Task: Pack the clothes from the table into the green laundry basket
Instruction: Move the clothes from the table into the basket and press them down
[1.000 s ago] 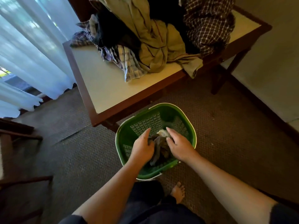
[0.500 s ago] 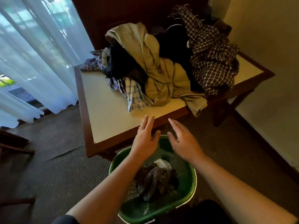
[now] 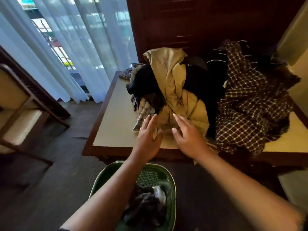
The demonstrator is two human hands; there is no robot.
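A heap of clothes lies on the wooden table point(image 3: 115, 124): a tan garment point(image 3: 176, 90) in the middle, a black one point(image 3: 143, 84) at its left, a pale checked shirt point(image 3: 144, 112) under them, and a dark brown checked cloth point(image 3: 250, 104) at the right. My left hand point(image 3: 148, 135) and my right hand point(image 3: 188, 134) hover open over the near edge of the tan garment, fingertips at or just touching the cloth. The green laundry basket point(image 3: 172, 185) stands on the floor below my forearms, with a dark crumpled garment point(image 3: 146, 205) inside.
Sheer white curtains point(image 3: 66, 47) hang over the window at the left. A dark wooden panel point(image 3: 183, 22) rises behind the table. A wooden chair with a pale cushion point(image 3: 18, 117) stands at the far left. Brown carpet point(image 3: 58, 180) covers the floor.
Both hands let go of the dark garment in the basket, rose out of it and moved forward over the table edge to the tan garment. The view tilted up towards the pile.
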